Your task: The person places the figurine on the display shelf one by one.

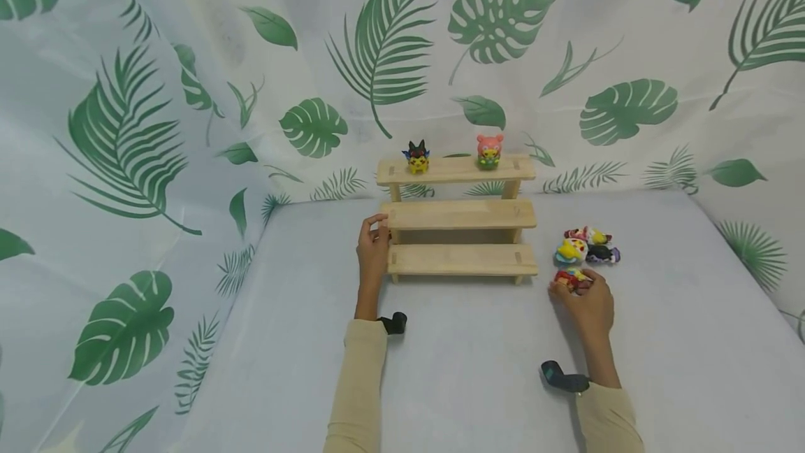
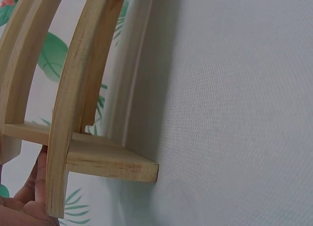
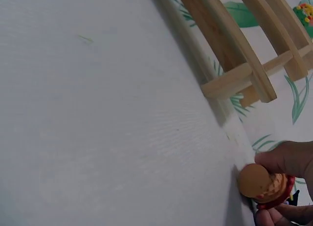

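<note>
A three-tier wooden display stand [image 1: 462, 215] stands near the back of the table. My left hand [image 1: 374, 243] holds its left end by the middle tier; in the left wrist view the fingers [image 2: 40, 179] are partly hidden behind the lowest plank. On the right, my right hand [image 1: 591, 303] pinches a small red and yellow figurine [image 1: 569, 278] between thumb and fingers. Its round tan base [image 3: 254, 180] faces the right wrist camera. Just beyond it lie several other figurines, among them a yellow and white one [image 1: 571, 250] and a black and purple one [image 1: 604, 254].
Two figurines stand on the top tier: a black and yellow one [image 1: 417, 158] at the left and a pink and green one [image 1: 489, 152] at the right. Leaf-printed cloth [image 1: 402, 40] hangs behind the white table surface [image 1: 465, 362] and along its sides.
</note>
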`<act>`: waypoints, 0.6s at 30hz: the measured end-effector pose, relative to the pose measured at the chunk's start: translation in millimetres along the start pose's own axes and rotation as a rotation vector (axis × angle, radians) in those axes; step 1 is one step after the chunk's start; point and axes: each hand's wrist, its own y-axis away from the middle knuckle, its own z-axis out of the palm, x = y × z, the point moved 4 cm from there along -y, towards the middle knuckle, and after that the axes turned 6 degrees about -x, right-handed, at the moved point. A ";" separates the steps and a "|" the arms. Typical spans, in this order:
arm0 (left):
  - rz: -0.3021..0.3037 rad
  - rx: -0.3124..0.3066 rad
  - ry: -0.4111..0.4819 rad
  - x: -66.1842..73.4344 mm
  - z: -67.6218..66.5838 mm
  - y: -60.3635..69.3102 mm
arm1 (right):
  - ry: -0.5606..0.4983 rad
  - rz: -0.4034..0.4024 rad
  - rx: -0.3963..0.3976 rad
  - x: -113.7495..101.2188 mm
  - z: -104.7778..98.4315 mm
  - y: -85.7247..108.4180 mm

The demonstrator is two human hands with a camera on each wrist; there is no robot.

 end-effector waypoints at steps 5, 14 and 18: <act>0.008 -0.003 0.004 1.6 -1.5 0.1 | -0.080 0.023 0.004 0.4 -3.8 2.5; 0.039 0.004 0.023 0.7 -2.1 -2.8 | -0.646 0.210 -0.157 -20.3 -15.0 8.7; 0.027 0.000 0.039 -0.2 -0.5 -1.3 | -0.870 0.124 -0.237 -33.7 -15.4 8.7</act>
